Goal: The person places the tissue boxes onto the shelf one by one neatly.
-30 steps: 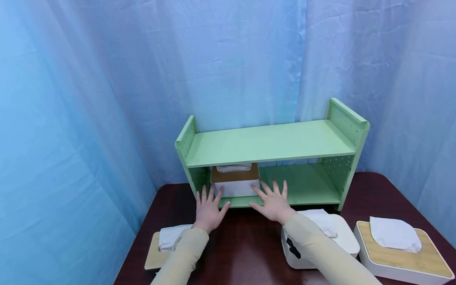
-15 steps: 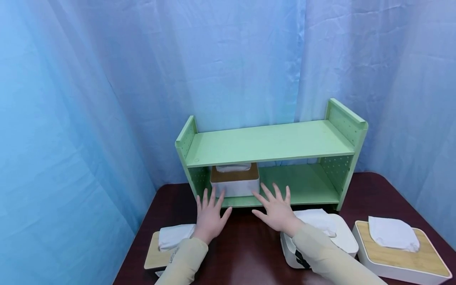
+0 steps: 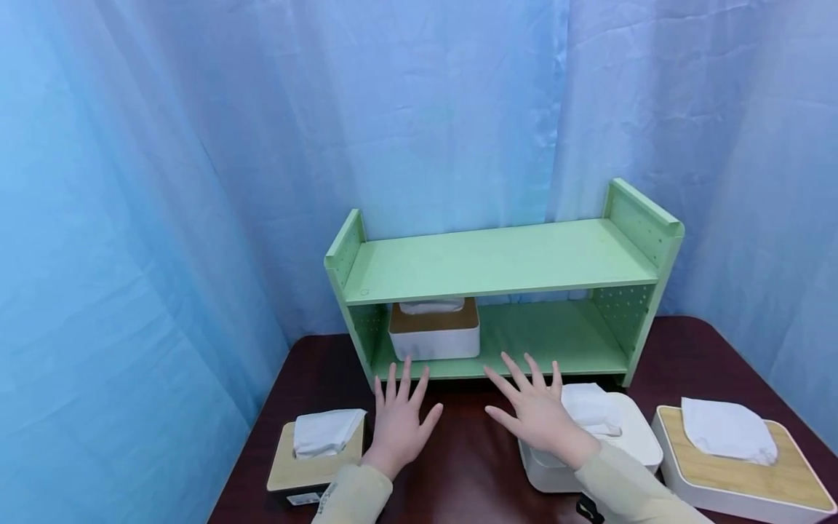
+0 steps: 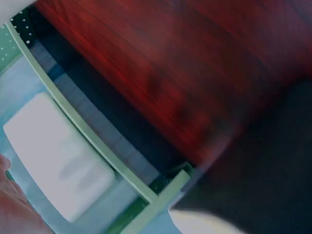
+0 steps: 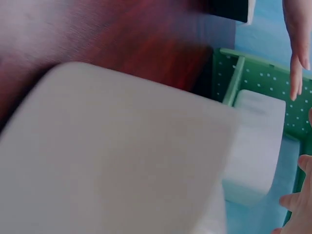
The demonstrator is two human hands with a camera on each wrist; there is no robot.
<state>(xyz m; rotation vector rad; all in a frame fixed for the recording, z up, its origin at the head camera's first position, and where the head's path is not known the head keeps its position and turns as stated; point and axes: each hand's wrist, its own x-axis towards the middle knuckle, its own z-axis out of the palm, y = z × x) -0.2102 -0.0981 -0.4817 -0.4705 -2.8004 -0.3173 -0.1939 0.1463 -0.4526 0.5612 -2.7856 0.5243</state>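
On the left of the green shelf's lower level sits a white tissue box with a brown top. Its upper back is partly hidden by the top board. My left hand hovers in front of it with fingers spread, holding nothing. To the right, my right hand is also spread and holds nothing, over the near side of a white tissue box. The left wrist view shows the shelved tissue box apart from the fingers. In the right wrist view, a large pale box fills the foreground.
A tissue box with a light wood top and dark sides stands at the left on the dark red table. Another, white with a wood top, stands at the far right. Blue curtains hang behind and at the sides.
Both hands have drawn back from the shelved tissue box toward me and shifted right, fingers still spread. The tissue box stays on the lower level. The view has shifted very slightly.
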